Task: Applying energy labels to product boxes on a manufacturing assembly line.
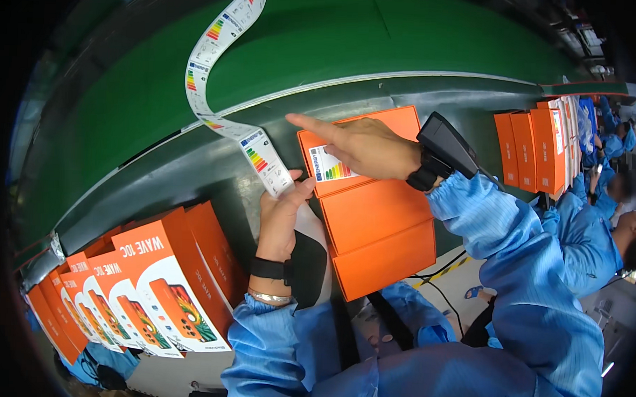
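A long curling strip of printed labels (202, 54) runs from the far side down to my left hand (279, 221). The thumb and fingers of that hand are closed on the strip's near end. Beside it lie three orange boxes in a row, the far box (398, 121), the middle box (377, 221) and the near box (385, 267). A white label with coloured bars (329, 167) sits on the far box's left part. My right hand (376, 148) rests over this label, index finger stretched to the left, other fingers partly hidden. A black device (449, 143) is strapped to my right wrist.
Several orange and white phone boxes (181, 299) stand upright at the left. More orange boxes (544, 147) stand at the right. A green surface (323, 38) spans the far side behind a pale edge strip. Another person in blue (590, 239) is at the right.
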Motion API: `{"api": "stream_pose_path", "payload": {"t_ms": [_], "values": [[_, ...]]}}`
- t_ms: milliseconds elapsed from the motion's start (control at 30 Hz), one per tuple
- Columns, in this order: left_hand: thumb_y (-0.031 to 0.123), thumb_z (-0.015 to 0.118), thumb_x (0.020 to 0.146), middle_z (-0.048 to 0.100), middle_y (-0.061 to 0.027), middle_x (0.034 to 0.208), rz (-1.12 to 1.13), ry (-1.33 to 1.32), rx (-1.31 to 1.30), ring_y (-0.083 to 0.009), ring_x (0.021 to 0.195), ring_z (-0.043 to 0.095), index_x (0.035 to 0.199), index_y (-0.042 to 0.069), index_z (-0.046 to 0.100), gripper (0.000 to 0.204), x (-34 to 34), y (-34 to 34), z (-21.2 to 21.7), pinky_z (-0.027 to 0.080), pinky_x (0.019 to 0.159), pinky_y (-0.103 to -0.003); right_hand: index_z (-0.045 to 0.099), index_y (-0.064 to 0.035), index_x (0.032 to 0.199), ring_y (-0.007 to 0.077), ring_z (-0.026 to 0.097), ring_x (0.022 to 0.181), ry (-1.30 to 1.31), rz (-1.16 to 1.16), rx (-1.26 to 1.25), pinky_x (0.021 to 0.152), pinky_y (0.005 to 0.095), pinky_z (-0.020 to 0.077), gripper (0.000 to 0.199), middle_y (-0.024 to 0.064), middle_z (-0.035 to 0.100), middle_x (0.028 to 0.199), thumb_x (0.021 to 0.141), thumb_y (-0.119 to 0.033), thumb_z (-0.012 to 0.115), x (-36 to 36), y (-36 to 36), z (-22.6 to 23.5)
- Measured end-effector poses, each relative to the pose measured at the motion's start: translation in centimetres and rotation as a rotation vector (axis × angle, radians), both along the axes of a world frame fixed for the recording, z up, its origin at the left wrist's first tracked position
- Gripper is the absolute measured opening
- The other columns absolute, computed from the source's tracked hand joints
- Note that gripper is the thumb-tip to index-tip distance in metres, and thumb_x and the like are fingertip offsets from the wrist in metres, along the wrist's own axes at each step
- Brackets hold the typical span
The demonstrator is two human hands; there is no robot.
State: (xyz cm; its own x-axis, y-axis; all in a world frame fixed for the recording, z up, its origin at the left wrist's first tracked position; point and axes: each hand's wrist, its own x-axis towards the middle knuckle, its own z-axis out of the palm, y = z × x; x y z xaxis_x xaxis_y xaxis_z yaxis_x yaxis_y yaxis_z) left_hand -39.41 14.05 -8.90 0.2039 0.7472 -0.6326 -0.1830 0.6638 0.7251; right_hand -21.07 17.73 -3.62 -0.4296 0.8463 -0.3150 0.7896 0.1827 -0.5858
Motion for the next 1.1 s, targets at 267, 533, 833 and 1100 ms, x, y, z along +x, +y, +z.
{"api": "stream_pose_path", "payload": {"t_ms": [267,533,833,1100], "values": [[0.006,0.070,0.071,0.053,-0.0026,0.084,-0.100,0.019,0.038,-0.0106,0.077,0.051,0.100,-0.002,0.053,0.035,0.23,0.19,-0.35,0.042,0.070,-0.022,0.018,-0.0214,0.137,0.0273,0.055,0.056,0.105,-0.003,0.006,0.050,0.0371,0.0402,0.066,0.0147,0.055,0.066,0.081,-0.006,0.052,0.76,0.01,-0.78],[-0.001,0.069,0.068,0.054,-0.0037,0.084,-0.128,-0.070,0.010,-0.0131,0.079,0.055,0.104,-0.002,0.051,0.040,-0.23,0.31,-0.07,0.045,0.073,-0.024,0.020,-0.0227,0.136,0.0280,0.055,0.058,0.066,0.042,0.120,0.051,0.0381,0.0409,0.067,0.0157,0.055,0.070,0.080,-0.006,0.053,0.46,0.18,-0.63],[-0.002,0.069,0.068,0.055,-0.0041,0.084,-0.131,-0.055,0.021,-0.0131,0.079,0.055,0.104,-0.003,0.051,0.040,-0.29,0.42,0.05,0.045,0.072,-0.023,0.021,-0.0211,0.136,0.0292,0.055,0.059,0.090,0.004,0.078,0.052,0.0382,0.0410,0.067,0.0158,0.055,0.071,0.079,-0.004,0.053,0.37,0.27,-0.78],[-0.002,0.069,0.068,0.055,-0.0038,0.083,-0.134,-0.048,0.015,-0.0130,0.078,0.055,0.104,-0.002,0.051,0.040,-0.26,0.43,-0.13,0.044,0.072,-0.023,0.022,-0.0192,0.135,0.0299,0.055,0.062,0.062,0.007,0.096,0.053,0.0384,0.0412,0.065,0.0161,0.055,0.071,0.080,-0.004,0.052,0.25,0.39,-0.82]]}}
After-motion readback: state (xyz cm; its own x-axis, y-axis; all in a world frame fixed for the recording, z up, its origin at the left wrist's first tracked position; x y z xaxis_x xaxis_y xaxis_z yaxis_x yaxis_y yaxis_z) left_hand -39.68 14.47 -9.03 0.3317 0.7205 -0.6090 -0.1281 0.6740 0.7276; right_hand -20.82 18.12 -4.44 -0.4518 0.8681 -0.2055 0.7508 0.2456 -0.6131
